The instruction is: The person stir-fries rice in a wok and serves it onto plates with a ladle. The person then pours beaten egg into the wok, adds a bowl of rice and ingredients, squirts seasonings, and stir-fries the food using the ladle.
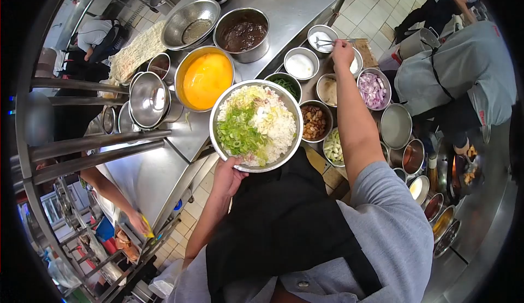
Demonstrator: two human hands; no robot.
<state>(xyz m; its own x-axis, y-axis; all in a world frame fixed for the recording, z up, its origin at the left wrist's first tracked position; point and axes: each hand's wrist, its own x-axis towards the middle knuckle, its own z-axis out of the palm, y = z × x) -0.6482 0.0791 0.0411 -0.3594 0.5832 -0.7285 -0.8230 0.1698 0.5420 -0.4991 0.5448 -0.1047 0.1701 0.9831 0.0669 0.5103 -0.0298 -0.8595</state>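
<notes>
My left hand (pixel 228 177) grips the near rim of a metal bowl (pixel 296 134), thumb over the edge. In the bowl lie white rice (pixel 278 131), chopped green lettuce (pixel 237 128) and some yellowish bits. My right hand (pixel 343 53) is stretched out to the far right and closed on a spoon (pixel 325 43). The spoon's head is over or in a small metal container of white powder (pixel 321 33); I cannot tell whether it touches the powder. Close by stands another container of white powder (pixel 300 65).
Around are a pot of beaten egg (pixel 204 79), a pot of dark sauce (pixel 243 33), a perforated bowl (pixel 188 22) and a container of chopped red onion (pixel 373 89). A co-worker in grey (pixel 458 68) stands at right. Metal rails (pixel 98 144) cross the left side.
</notes>
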